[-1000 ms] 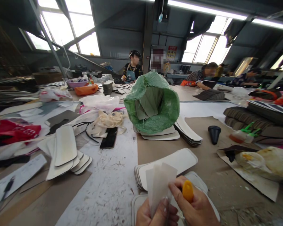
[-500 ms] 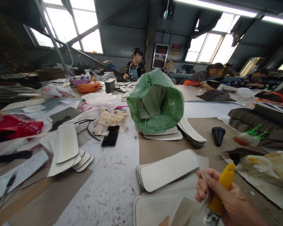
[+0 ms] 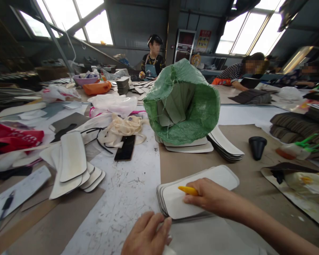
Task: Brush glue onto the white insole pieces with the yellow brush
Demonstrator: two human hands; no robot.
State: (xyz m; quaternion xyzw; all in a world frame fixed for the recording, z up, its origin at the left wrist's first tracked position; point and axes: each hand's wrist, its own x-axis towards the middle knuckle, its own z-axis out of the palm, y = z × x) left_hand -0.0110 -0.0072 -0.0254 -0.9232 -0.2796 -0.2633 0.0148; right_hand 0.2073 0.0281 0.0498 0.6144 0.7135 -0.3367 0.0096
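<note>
Ideally, the pale panel stack (image 3: 215,182) toward the near edge of the table (image 3: 122,198) lies square while the right hand (image 3: 208,194) pinches the yellow handle (image 3: 188,191) over it; left hand (image 3: 149,232) fingers curl, grip unclear

The tool handle (image 3: 188,191) is bright yellow, the stacked panels (image 3: 180,205) off-white with darker grey edges. The sack (image 3: 203,122) is translucent green. Brown paper (image 3: 184,164) adjoins a white desk covering (image 3: 124,194) flecked with dark marks. The plastic bag (image 3: 18,138) is red with pale lettering, the pouch (image 3: 97,88) orange, the basin (image 3: 83,81) lilac, the bundled tape (image 3: 121,127) cream, the phone (image 3: 124,148) black, the apron (image 3: 150,70) blue.
</note>
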